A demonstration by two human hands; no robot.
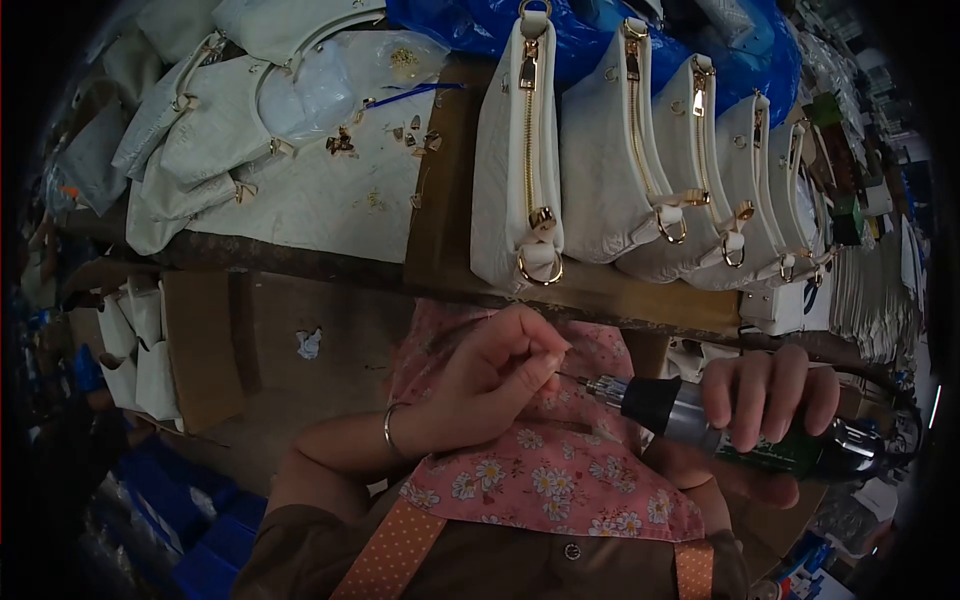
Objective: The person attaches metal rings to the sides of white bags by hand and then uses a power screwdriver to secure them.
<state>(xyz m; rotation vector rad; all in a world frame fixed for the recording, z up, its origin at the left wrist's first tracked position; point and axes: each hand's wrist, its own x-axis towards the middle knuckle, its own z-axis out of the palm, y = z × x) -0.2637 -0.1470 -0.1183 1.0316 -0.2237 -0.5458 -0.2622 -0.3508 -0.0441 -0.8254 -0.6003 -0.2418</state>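
In front of the apron, my right hand is wrapped round the body of an electric screwdriver, a corded tool with a silver and dark green casing. Its chuck and thin bit point left. My left hand has thumb and forefinger pinched together at the bit's tip; whatever lies between the fingertips is too small to make out. Beyond my hands, a white handbag stands on the table with its gold zipper facing up. A second white handbag leans beside it, and several more follow to the right.
Small gold fittings lie scattered on a white sheet at the left of the table, near a blue pen-like stick. More white bags are piled far left. Below stands a cardboard box holding white pieces. Blue plastic lies behind the bags.
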